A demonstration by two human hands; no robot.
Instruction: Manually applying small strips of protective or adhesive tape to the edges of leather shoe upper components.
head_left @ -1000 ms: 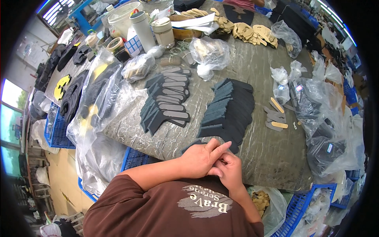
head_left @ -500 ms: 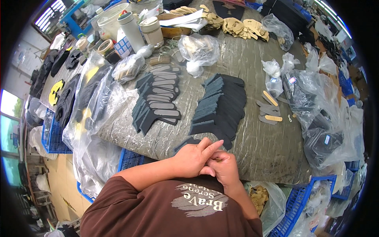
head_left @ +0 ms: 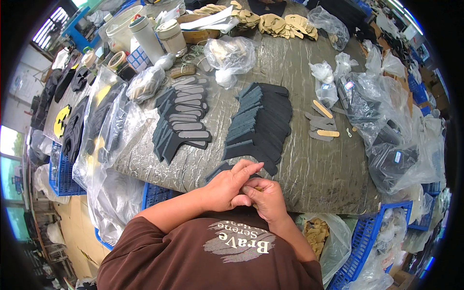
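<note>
My left hand (head_left: 229, 186) and my right hand (head_left: 267, 199) are pressed together at the near edge of the table. Between them they hold a dark grey foam piece (head_left: 218, 171) whose end sticks out to the left under my left fingers. My left fingers lie stretched over my right fingertips, which pinch a small tan bit (head_left: 259, 189). Just beyond the hands lies a fanned row of dark grey foam pieces (head_left: 258, 123). To its left is a second row of lighter grey strap-shaped pieces (head_left: 181, 123).
Plastic sheeting covers the table (head_left: 319, 169). Clear bags of dark parts (head_left: 391, 145) crowd the right side and a bag (head_left: 99, 123) hangs at the left. Tan sticks (head_left: 325, 121) lie to the right of the rows. Tubs and jars (head_left: 154, 34) stand at the back, and blue crates (head_left: 372, 241) are below.
My hands stay joined at the table edge. My left fingers have spread a little further over the right hand. The view has shifted slightly.
</note>
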